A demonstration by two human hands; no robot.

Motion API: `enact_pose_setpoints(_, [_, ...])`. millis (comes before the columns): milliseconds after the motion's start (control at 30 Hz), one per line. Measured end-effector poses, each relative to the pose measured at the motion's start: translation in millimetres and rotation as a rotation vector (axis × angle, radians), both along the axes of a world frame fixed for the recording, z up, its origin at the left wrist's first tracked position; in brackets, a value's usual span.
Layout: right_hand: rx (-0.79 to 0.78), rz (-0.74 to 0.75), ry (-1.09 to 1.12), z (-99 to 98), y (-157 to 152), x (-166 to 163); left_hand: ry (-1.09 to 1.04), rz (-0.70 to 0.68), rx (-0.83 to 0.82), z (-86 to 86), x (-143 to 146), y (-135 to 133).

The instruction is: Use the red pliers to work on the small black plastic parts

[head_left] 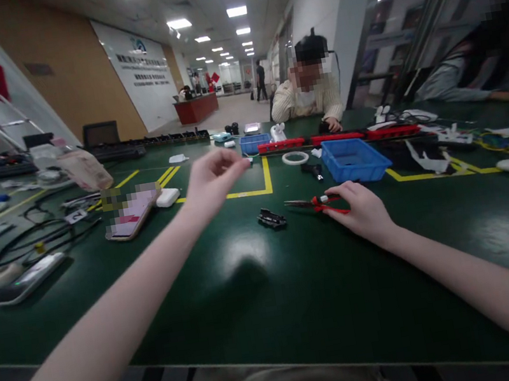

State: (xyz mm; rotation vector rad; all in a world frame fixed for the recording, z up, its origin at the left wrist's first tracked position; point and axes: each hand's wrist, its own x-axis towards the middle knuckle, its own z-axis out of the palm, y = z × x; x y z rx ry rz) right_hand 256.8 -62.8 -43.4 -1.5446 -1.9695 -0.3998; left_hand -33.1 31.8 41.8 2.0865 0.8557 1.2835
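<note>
My right hand [358,207] is closed around the red handles of a pair of long-nose pliers [315,203], whose jaws point left, low over the green table. Just left of the jaws a small black part [271,218] with an uneven outline lies on the tabletop. My left hand [213,176] is raised above the table, thumb and fingers pinched together. Something tiny and dark shows at its fingertips, too small to name. Beyond the pliers stands a blue plastic bin [355,160], and a short black object [312,171] lies beside it.
Left of my left hand are a phone [135,214], a white case [167,197], black cables [26,243] and a white handheld device [29,279]. A white ring [295,158] and red strips [337,137] lie farther back. Across the table a person [309,91] sits working; another sits at right.
</note>
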Motion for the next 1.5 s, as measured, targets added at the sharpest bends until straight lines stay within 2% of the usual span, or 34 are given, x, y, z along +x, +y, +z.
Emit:
enact_pose_setpoints(200, [-0.063,-0.031,-0.079,-2.3,0,-6,0.377,-0.005,0.05,-66.4,23,0])
enact_pose_setpoints(267, [-0.1,-0.026,-0.08,-4.9,2,-4,0.48,0.0,0.056,-78.8,29,-5])
enact_pose_setpoints(333, [-0.13,-0.022,-0.073,-6.4,5,-2,0.581,-0.009,0.056,-84.2,33,-9])
enact_pose_setpoints(567, [-0.211,0.035,-0.016,-5.4,10,12,0.782,-0.096,0.09,-87.7,24,-7])
enact_pose_setpoints(833, [-0.369,0.139,0.1,-12.2,19,35,0.812,-0.215,0.214,-84.1,8,-1])
enact_pose_setpoints(1033, [-0.479,0.138,0.178,-7.7,19,41,0.795,-0.226,0.277,-75.0,5,-7])
enact_pose_setpoints(1300, [-0.461,0.024,0.378,0.4,14,34,0.786,-0.309,0.263,-72.1,11,-15])
enact_pose_setpoints(1500, [-0.334,0.032,0.739,2.1,9,22,0.777,-0.332,0.277,-70.1,9,-14])
